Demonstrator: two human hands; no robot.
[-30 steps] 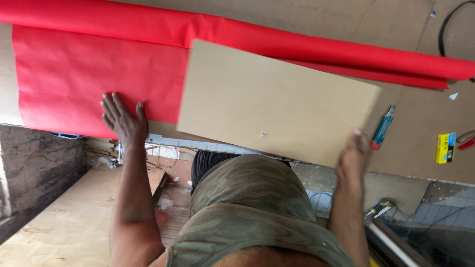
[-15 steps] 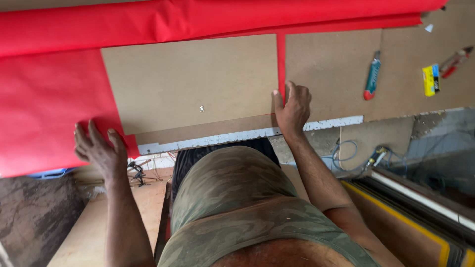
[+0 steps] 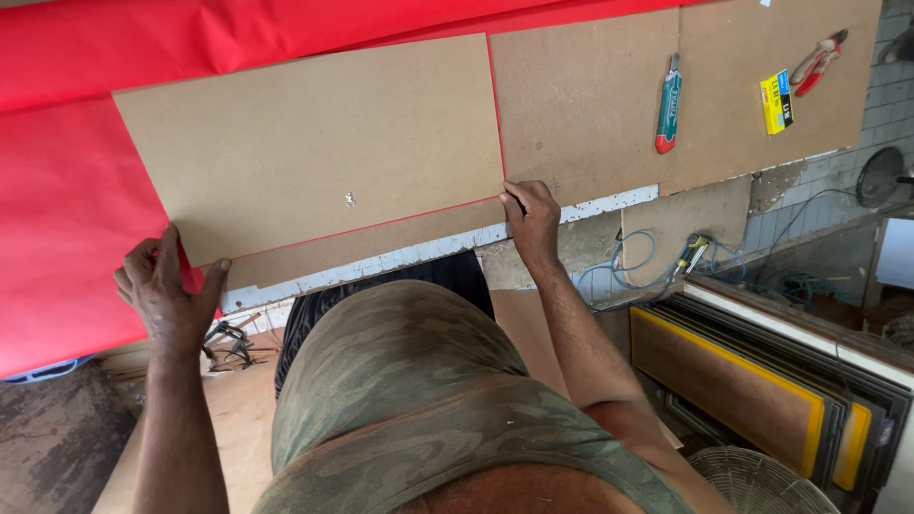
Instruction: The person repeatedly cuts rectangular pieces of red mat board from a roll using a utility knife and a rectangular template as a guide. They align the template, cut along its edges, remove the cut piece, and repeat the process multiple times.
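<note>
A brown rectangular board (image 3: 314, 143) lies flat on a red sheet (image 3: 67, 228) spread over the worktable. My left hand (image 3: 167, 290) grips the board's near left corner, fingers curled over its edge. My right hand (image 3: 528, 214) presses on the board's near right corner, where a thin red edge shows along the board's side. A roll of the same red material (image 3: 238, 38) lies across the far side of the table.
A green-handled utility knife (image 3: 668, 105), a yellow box (image 3: 776, 100) and red-handled pliers (image 3: 819, 59) lie at the right of the brown tabletop (image 3: 590, 105). Below the table are cables (image 3: 647, 262), stacked framed panels (image 3: 762, 381) and a fan grille (image 3: 752, 481).
The board has been shifted and squared on the red sheet. My left hand moved from lying flat on the sheet to gripping the board's corner; my right hand slid to the near right corner.
</note>
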